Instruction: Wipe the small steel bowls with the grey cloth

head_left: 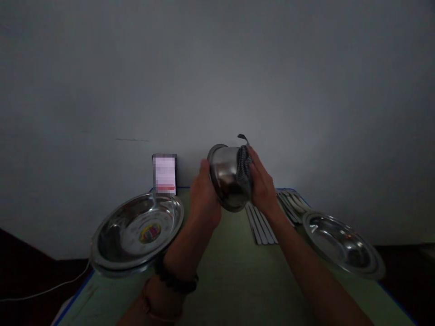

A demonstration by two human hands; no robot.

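A shiny metal bowl (224, 174) is tilted on its side in the air above the table, its rim toward the left and its base toward the right. My left hand (205, 194) grips the rim, thumb up along the near side; its other fingers are mostly hidden. Against the base my right hand (263, 183) presses a dark checked cloth (244, 165), a loose corner sticking up above the fingers. The inside of the bowl is turned away from view.
Large metal plates (112, 235) lie stacked on the left of the green table (231, 280), before a phone (165, 174) leaning on the wall. To the right are a metal dish (343, 244), several flat-handled utensils (261, 226) and more cutlery (292, 203).
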